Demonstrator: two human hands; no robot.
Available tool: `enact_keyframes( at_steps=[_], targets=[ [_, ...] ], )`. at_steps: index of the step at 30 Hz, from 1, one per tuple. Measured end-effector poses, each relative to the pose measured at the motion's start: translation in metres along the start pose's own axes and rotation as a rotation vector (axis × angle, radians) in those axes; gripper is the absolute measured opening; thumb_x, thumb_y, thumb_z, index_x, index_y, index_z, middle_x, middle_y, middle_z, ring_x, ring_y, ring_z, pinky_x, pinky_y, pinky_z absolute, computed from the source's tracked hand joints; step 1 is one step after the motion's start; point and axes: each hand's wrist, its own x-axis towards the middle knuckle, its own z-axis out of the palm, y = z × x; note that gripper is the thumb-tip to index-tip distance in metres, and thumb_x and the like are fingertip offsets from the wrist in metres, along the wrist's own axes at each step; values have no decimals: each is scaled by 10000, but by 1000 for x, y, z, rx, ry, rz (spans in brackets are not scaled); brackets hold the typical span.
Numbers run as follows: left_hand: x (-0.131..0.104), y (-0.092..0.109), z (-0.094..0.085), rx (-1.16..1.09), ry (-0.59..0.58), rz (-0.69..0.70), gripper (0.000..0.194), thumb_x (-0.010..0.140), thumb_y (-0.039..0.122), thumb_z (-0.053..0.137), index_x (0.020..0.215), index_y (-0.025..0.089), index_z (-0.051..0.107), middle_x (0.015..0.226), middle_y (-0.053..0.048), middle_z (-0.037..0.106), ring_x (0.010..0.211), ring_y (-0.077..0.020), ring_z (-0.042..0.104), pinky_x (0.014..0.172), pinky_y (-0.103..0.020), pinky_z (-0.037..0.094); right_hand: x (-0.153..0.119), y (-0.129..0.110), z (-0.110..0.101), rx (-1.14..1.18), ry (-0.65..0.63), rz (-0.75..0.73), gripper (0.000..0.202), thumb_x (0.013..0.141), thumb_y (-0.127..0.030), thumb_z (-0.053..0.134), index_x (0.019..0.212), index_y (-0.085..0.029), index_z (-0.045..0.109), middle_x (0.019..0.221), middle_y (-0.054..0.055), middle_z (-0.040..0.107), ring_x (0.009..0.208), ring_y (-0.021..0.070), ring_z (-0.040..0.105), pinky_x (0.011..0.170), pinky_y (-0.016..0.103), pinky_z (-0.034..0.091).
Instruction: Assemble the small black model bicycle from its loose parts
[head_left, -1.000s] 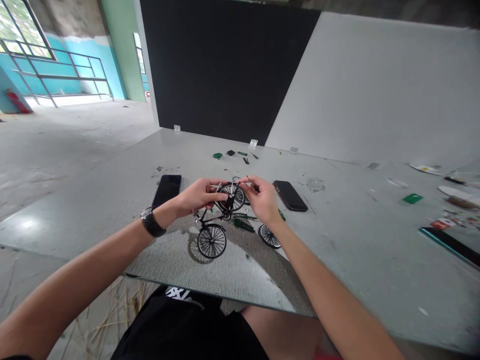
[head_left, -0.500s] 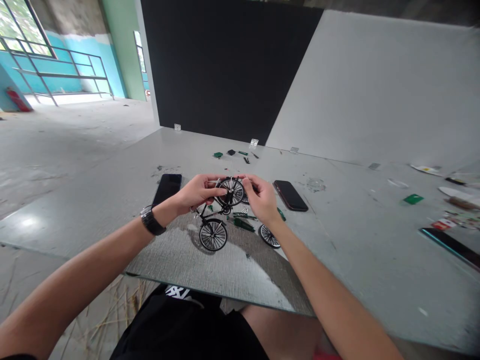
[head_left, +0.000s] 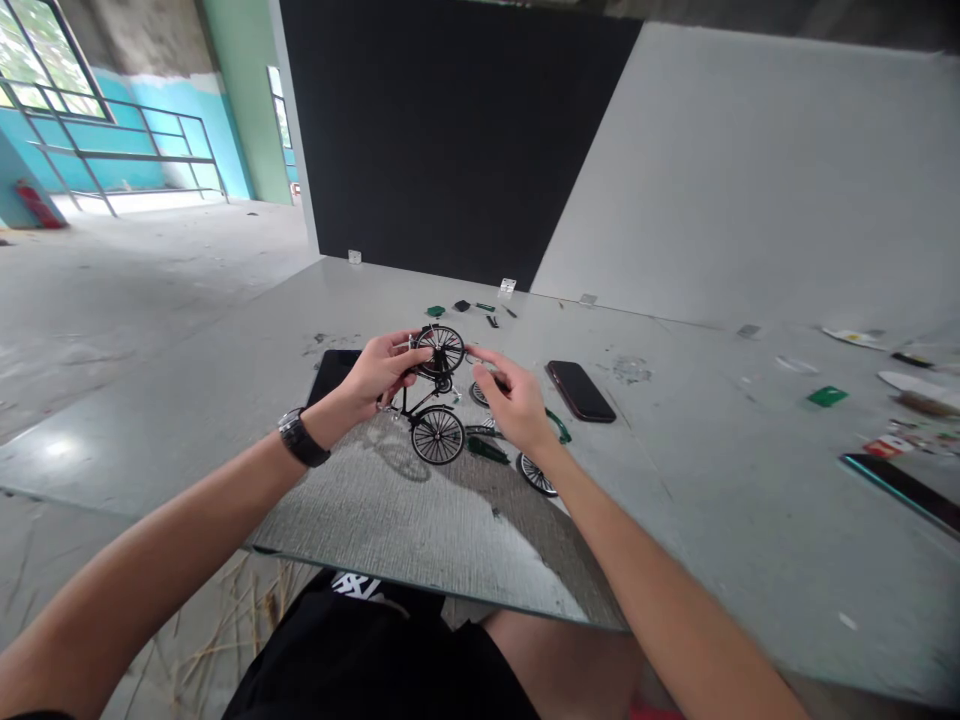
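Note:
A black miniature bicycle (head_left: 438, 436) with spoked wheels is tilted above the table, one wheel up and the other low toward me. My left hand (head_left: 382, 375) grips it near the upper wheel, thumb across the spokes. Beside that wheel is my right hand (head_left: 516, 400), its index finger stretched to the tyre's edge and its thumb apart; whether the fingertip touches the tyre I cannot tell. Below and behind the right hand lie a loose spoked wheel (head_left: 537, 474), a dark green part (head_left: 487, 450) and a curved green piece (head_left: 559, 427), partly hidden.
A phone (head_left: 581, 390) lies right of my hands, and a dark flat device (head_left: 330, 372) is partly behind my left hand. Several small green and black parts (head_left: 436, 312) sit near the back panel (head_left: 450, 150). Farther right are a green piece (head_left: 827, 397) and another phone (head_left: 904, 490).
My left hand has shifted slightly left with the bicycle, whose lower wheel has swung up and right. The right hand's fingers have come away from the upper wheel and spread.

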Motion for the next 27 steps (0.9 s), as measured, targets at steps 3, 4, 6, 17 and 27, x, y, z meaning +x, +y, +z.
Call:
enact_keyframes(
  at_steps=[3,4,6,17,27],
  targets=[
    [-1,2,3,46,42,45,256,902,213,722,1149,183,659,663,26,593,433,-18,423,330,-152,205,2,3,0,-40,35,20,512,980,-571,541,1261,-171,693,591,-47,416,532,122,319,530,289,255],
    [-2,3,3,52,57,63,243,899,204,722,1135,187,663,705,13,613,458,-18,441,344,-151,224,2,5,-1,-54,42,30,519,981,-578,533,1248,-163,691,593,-43,435,533,123,336,531,289,259],
    [-2,7,4,62,85,73,232,901,208,718,1127,194,665,771,-4,637,494,-23,457,369,-158,252,3,7,0,-77,7,43,528,981,-597,512,1201,-154,697,623,-24,494,546,129,377,534,288,269],
    [9,32,17,-77,140,131,76,904,185,685,971,158,660,973,-47,698,759,-68,619,671,-178,506,-3,1,13,80,-194,24,460,931,-610,565,735,-194,594,640,-34,379,595,122,310,541,273,221],
    [17,33,7,182,-117,46,282,916,363,713,1094,197,571,1136,-112,711,933,-197,731,615,-232,533,-1,11,15,249,-45,96,460,878,-651,602,822,-199,668,608,-35,432,556,120,329,499,261,234]
  ],
)
